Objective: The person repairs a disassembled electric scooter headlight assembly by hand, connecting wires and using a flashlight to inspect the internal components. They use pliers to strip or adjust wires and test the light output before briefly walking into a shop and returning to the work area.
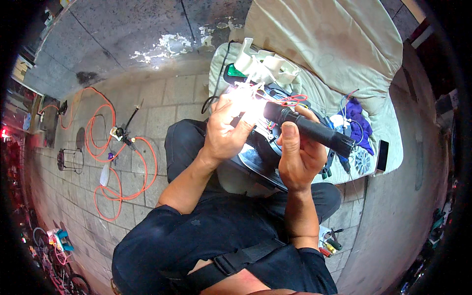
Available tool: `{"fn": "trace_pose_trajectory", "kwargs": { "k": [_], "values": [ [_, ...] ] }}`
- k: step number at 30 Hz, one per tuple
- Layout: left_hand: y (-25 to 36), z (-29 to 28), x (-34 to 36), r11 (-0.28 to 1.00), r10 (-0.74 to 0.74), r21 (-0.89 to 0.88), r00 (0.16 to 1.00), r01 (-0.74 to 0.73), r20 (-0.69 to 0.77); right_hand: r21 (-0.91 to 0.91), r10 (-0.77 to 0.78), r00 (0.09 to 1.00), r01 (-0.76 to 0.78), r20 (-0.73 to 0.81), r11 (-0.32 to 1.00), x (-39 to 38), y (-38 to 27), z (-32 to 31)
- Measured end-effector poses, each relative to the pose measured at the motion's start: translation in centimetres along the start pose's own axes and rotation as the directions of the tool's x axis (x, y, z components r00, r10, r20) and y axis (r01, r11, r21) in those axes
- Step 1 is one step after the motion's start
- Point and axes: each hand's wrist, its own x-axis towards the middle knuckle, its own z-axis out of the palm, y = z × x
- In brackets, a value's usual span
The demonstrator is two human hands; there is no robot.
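Note:
My right hand is wrapped round a black flashlight, held level with its bright head aimed left at my left hand. The fingers of my left hand are curled at some small item with white wires, washed out by the glare. Below both hands lies a dark, glossy appliance body with red and white wires coming out of it. Behind it sit white molded plastic parts and a small green item.
A cream padded cushion holds the parts, a purple cloth and a black phone. Coiled orange hose and a wire frame lie on the paving at left, tools at lower right. A stained wall stands behind.

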Motion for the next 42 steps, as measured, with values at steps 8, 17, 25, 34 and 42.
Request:
{"fn": "trace_pose_trajectory", "kwargs": {
  "k": [8,17,25,34,42],
  "values": [
    [0.4,0.1,0.0,1.000,-0.020,0.019,1.000,0.020,-0.012,-0.026,-0.034,0.999,0.033,-0.004,0.999,0.0,0.1,0.1],
    [0.2,0.4,0.0,0.999,-0.032,0.033,0.999,0.033,-0.027,-0.026,-0.028,1.000,0.028,0.009,0.999,0.1,0.0,0.1],
    [0.3,0.5,0.1,0.999,-0.029,0.016,0.999,0.030,-0.041,-0.011,-0.001,1.000,0.001,0.009,1.000,-0.1,0.1,0.0],
    [0.0,0.8,0.0,0.999,-0.023,0.045,0.999,0.025,-0.047,-0.017,-0.013,1.000,0.013,0.001,1.000,0.1,0.0,0.1],
    [-0.4,0.7,-0.1,0.998,-0.005,0.068,1.000,0.007,-0.027,-0.152,-0.094,0.994,0.100,0.047,0.983,0.1,0.8,-0.6]
  ]
}}
